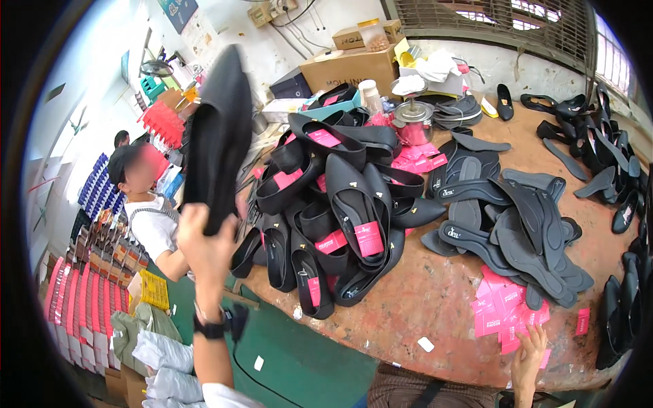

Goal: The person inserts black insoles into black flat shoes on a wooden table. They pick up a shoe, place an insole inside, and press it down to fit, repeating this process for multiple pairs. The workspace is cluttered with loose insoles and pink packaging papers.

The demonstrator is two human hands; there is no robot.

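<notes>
At the upper left, my left hand (204, 234) grips a black pointed shoe (219, 136) by its heel end, toe upward. The shoe is slightly blurred and hides part of the room behind it. Down at the table's near right, my right hand (527, 357) reaches onto a loose pile of pink cards (500, 309), its fingers stretched out and touching them. Black insoles (537, 231) lie heaped just beyond these cards. A large pile of black shoes (354, 204) fills the table's left part, several with pink cards inside.
More black shoes (612, 143) line the table's right edge. At the back stand a metal pot (413, 124), a cardboard box (350, 71) and a jar (373, 35). Another person (149, 211) is left of the table. Pink boxes (78, 306) and wrapped bundles (166, 360) stand at left.
</notes>
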